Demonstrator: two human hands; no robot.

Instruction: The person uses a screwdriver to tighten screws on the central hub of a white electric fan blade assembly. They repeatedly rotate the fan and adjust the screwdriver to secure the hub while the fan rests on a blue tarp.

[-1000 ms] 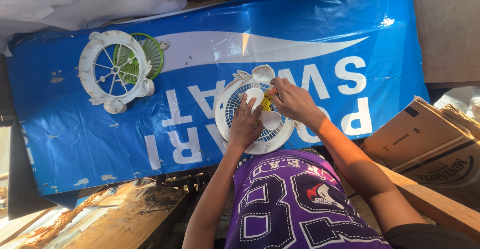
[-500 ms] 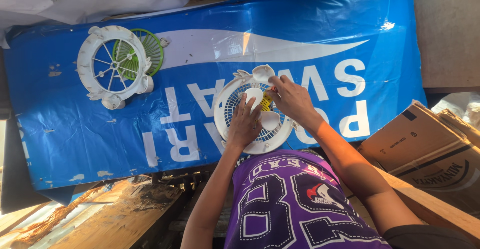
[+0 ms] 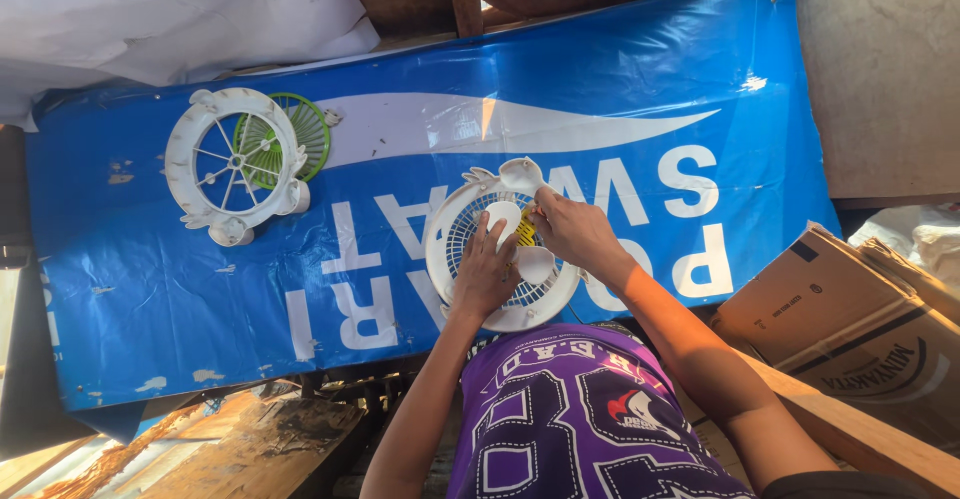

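Note:
A round white fan housing (image 3: 452, 231) with a blue grille lies on a blue plastic banner (image 3: 620, 109). My left hand (image 3: 486, 271) presses flat on the middle of the housing. My right hand (image 3: 570, 231) grips a small yellow tool (image 3: 525, 227) with its tip at the housing's hub. Further left lies a white spoked fan guard (image 3: 232, 164) overlapping a green fan grille (image 3: 300, 129).
A brown cardboard box (image 3: 850, 309) stands at the right, beside a wooden plank (image 3: 880, 439). White sheeting (image 3: 150, 19) lies at the top left. A worn wooden board (image 3: 230, 439) sits at the bottom left. A bare grey surface (image 3: 880, 69) lies right of the banner.
Both hands stay on the white fan housing; the right hand has shifted slightly with the yellow tool. The view has moved a little.

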